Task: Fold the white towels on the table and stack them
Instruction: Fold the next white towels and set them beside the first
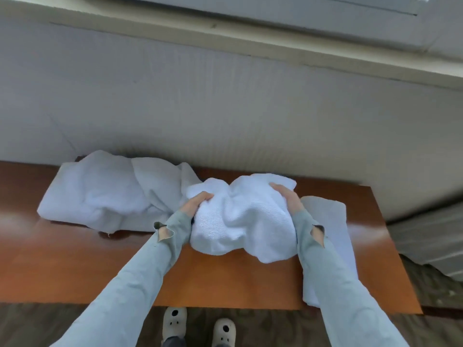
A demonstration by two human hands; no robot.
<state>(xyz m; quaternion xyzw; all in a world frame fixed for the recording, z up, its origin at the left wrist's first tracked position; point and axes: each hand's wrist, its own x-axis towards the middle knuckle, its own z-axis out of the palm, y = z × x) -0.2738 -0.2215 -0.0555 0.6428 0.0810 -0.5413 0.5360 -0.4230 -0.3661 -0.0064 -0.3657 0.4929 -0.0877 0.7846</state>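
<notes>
A crumpled white towel (240, 216) is bunched above the middle of the brown wooden table (100, 266). My left hand (196, 202) grips its left side with curled fingers. My right hand (286, 196) holds its right side, fingers wrapped over the top edge. A loose heap of white towels (105, 191) lies at the back left of the table. A flat folded white towel (333, 236) lies at the right, partly hidden under my right sleeve.
A pale wall (225, 108) rises right behind the table. Patterned carpet (431, 284) shows to the right and in front, where my two light slippers (175, 321) stand by the table's near edge.
</notes>
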